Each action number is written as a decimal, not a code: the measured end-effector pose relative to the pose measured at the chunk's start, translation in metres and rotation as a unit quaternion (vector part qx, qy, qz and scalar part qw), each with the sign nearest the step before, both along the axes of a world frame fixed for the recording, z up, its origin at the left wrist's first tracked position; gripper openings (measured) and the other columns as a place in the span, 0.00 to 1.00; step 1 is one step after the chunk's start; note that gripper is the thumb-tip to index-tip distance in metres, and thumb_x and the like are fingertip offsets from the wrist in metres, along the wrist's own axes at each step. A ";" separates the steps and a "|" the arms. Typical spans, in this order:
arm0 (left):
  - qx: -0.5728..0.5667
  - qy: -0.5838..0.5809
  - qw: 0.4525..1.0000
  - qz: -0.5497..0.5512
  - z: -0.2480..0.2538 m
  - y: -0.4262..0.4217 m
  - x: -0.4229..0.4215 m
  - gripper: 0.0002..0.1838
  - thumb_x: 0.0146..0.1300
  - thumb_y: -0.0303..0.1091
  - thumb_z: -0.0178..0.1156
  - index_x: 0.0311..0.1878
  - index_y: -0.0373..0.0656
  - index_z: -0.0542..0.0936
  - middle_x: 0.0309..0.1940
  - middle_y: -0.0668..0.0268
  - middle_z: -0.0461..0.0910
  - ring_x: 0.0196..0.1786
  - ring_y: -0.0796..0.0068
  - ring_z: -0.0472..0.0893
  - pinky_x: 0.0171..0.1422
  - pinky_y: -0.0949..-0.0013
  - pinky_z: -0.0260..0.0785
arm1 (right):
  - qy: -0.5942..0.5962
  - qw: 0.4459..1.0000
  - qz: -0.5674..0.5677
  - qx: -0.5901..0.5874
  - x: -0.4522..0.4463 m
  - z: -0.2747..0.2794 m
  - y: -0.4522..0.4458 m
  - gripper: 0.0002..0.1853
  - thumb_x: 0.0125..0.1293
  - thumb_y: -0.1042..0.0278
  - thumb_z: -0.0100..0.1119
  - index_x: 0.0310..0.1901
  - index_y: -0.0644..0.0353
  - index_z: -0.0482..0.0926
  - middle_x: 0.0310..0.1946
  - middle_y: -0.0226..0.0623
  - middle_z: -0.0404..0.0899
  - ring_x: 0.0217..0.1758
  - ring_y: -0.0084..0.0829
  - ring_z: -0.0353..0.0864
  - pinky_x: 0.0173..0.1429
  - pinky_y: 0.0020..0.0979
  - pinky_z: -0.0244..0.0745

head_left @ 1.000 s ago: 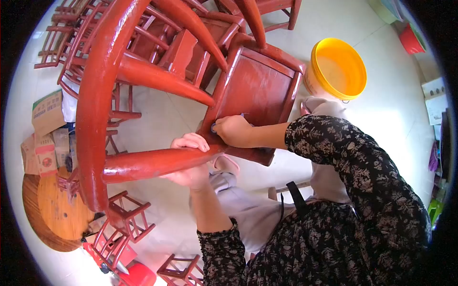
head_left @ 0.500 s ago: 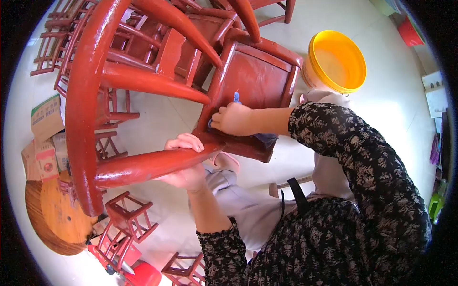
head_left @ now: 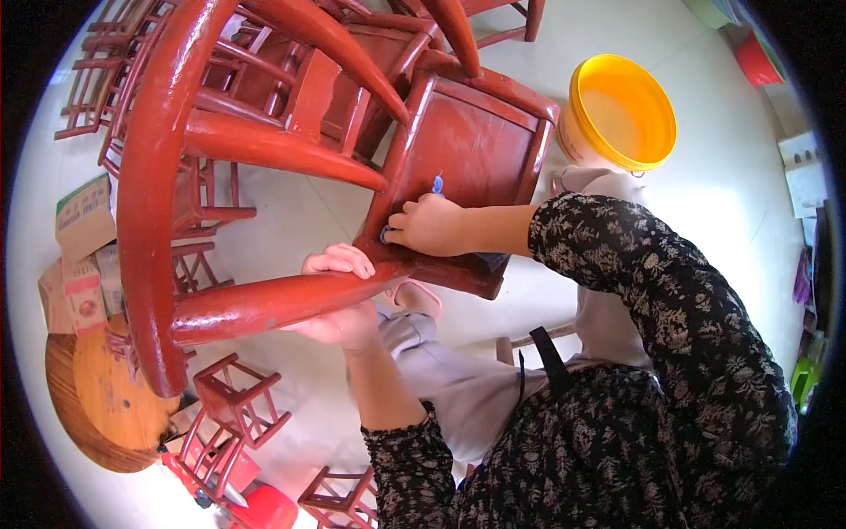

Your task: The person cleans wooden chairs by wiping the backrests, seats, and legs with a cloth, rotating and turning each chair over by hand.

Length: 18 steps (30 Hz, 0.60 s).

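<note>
A red wooden chair is tilted in front of me, its leg-like bars reaching to the upper left. My left hand is wrapped round the lower chair bar, fingers over the top and palm beneath. On the seat's near left corner my right hand presses a blue cloth, with its fingers bent. Bits of the cloth show above the hand, at the fingertips and below the wrist; the rest is hidden under the hand.
A yellow bucket stands on the floor at the upper right. More red chairs crowd the upper left. Cardboard boxes and a round wooden tabletop are at the left. Small red stools stand at the lower left.
The chair has shifted slightly to the left in view, with my left hand still round its bar. My right hand has moved slightly up and more blue cloth shows above it.
</note>
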<state>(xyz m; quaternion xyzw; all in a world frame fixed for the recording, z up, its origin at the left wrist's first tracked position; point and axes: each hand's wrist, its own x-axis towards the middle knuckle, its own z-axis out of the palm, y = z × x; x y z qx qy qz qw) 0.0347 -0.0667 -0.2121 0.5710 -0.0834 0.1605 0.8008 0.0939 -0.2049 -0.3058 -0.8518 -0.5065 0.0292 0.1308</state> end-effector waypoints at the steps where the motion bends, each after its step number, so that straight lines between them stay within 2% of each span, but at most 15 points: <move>1: -0.001 0.000 1.000 0.000 0.000 0.000 0.000 0.46 0.54 0.80 0.23 0.25 0.40 0.69 0.18 0.62 0.67 0.21 0.68 0.66 0.25 0.69 0.58 | 0.005 1.000 -0.014 0.001 -0.002 0.000 0.000 0.18 0.57 0.67 0.51 0.51 0.53 0.73 0.38 0.32 0.73 0.39 0.34 0.78 0.37 0.35 0.76; 5: 0.003 0.003 1.000 0.000 0.000 0.001 -0.001 0.47 0.53 0.81 0.23 0.25 0.40 0.69 0.18 0.62 0.67 0.21 0.68 0.66 0.25 0.69 0.58 | 0.007 1.000 -0.025 0.010 -0.007 -0.004 0.001 0.17 0.58 0.66 0.51 0.51 0.52 0.73 0.38 0.32 0.73 0.38 0.34 0.78 0.38 0.35 0.76; 8: -0.007 -0.008 1.000 -0.016 -0.001 0.001 0.000 0.47 0.53 0.81 0.23 0.25 0.39 0.69 0.18 0.61 0.67 0.21 0.68 0.67 0.25 0.69 0.59 | -0.009 1.000 0.006 0.007 -0.003 -0.005 -0.002 0.18 0.58 0.67 0.50 0.51 0.51 0.73 0.39 0.32 0.73 0.39 0.34 0.78 0.40 0.36 0.75; 11: 0.001 -0.006 1.000 -0.017 -0.001 0.003 0.000 0.47 0.53 0.81 0.23 0.26 0.39 0.69 0.18 0.61 0.67 0.21 0.68 0.67 0.25 0.69 0.59 | -0.017 0.999 0.020 0.026 0.011 0.000 -0.012 0.14 0.58 0.67 0.51 0.46 0.53 0.74 0.38 0.35 0.74 0.43 0.37 0.79 0.39 0.38 0.77; 13: -0.037 -0.010 0.998 -0.043 -0.005 0.007 -0.001 0.49 0.51 0.82 0.25 0.28 0.36 0.69 0.19 0.56 0.69 0.25 0.65 0.69 0.29 0.69 0.63 | -0.036 0.999 -0.016 -0.013 0.023 -0.002 -0.022 0.14 0.57 0.67 0.51 0.47 0.53 0.74 0.39 0.35 0.74 0.42 0.37 0.79 0.39 0.38 0.77; 15: -0.035 -0.012 0.998 -0.043 -0.006 0.007 -0.001 0.49 0.51 0.82 0.25 0.28 0.36 0.69 0.19 0.56 0.69 0.24 0.65 0.69 0.29 0.69 0.63 | -0.037 0.999 -0.029 -0.026 0.034 -0.001 -0.034 0.15 0.56 0.67 0.52 0.47 0.51 0.75 0.39 0.35 0.74 0.42 0.38 0.79 0.40 0.38 0.77; 18: -0.027 -0.012 0.999 -0.031 -0.001 0.002 0.000 0.48 0.52 0.81 0.24 0.26 0.38 0.69 0.18 0.59 0.68 0.22 0.66 0.68 0.27 0.69 0.61 | -0.048 0.988 -0.143 0.020 0.041 -0.003 -0.046 0.14 0.58 0.67 0.50 0.46 0.52 0.77 0.38 0.37 0.73 0.41 0.38 0.79 0.38 0.38 0.78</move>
